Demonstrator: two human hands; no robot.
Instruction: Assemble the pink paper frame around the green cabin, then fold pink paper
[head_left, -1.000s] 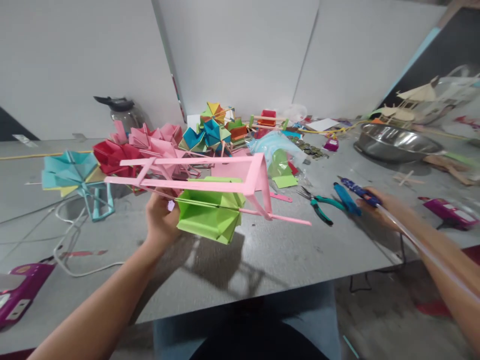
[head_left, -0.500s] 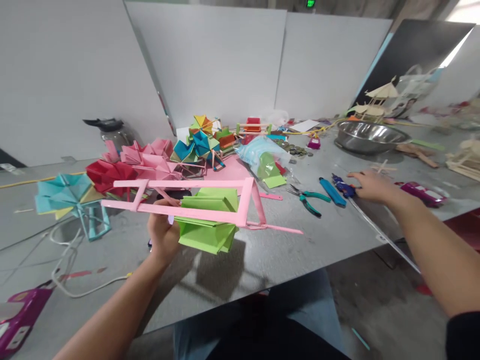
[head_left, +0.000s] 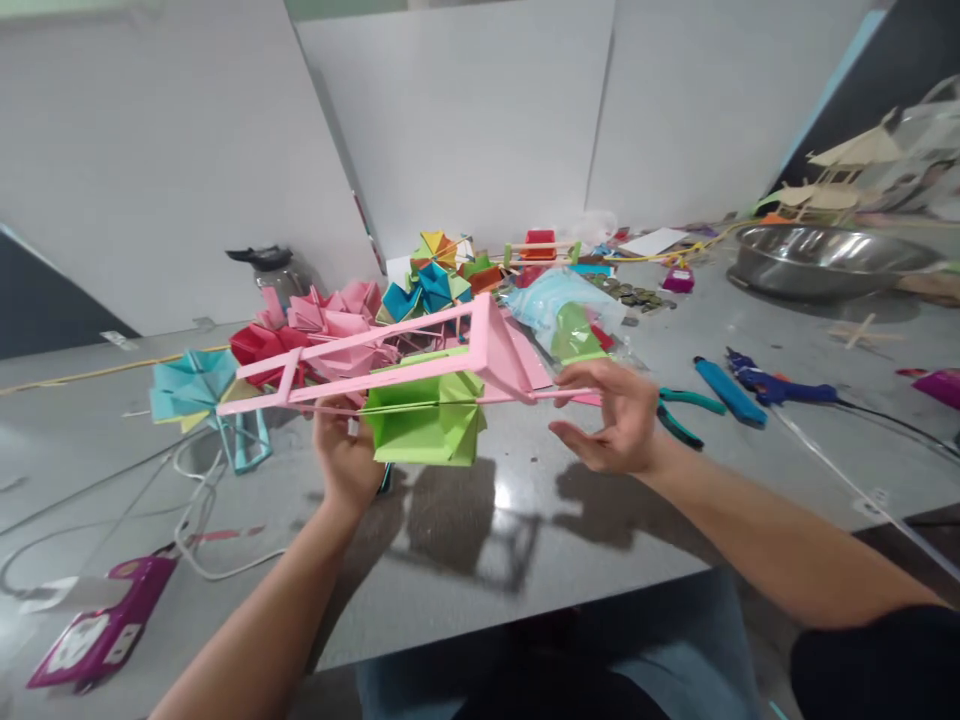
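My left hand (head_left: 347, 455) grips a pink paper frame (head_left: 360, 380) from below, its fingers partly hidden by the paper. Inside the frame sits a folded green paper wheel (head_left: 426, 425). A thin pink rod sticks out of the frame's right side. My right hand (head_left: 611, 418) is around that rod's end, thumb and fingers apart; whether a fingertip touches the rod I cannot tell. Farther right, a blue glue gun (head_left: 784, 388) lies on the table beside a blue utility knife (head_left: 729, 390). Green-handled pliers (head_left: 686, 412) are just behind my right hand.
Paper wheels in turquoise (head_left: 196, 380), pink and red stand at the left. A purple power strip (head_left: 112, 620) with white cables lies front left. Behind are a plastic bag (head_left: 559, 310) and several coins (head_left: 634, 292). A steel bowl (head_left: 825, 265) stands at the back right.
My right hand has left the glue gun and moved left to the pink rod. The frame has tilted, its right end rising, and the green wheel has turned. The view has shifted left.
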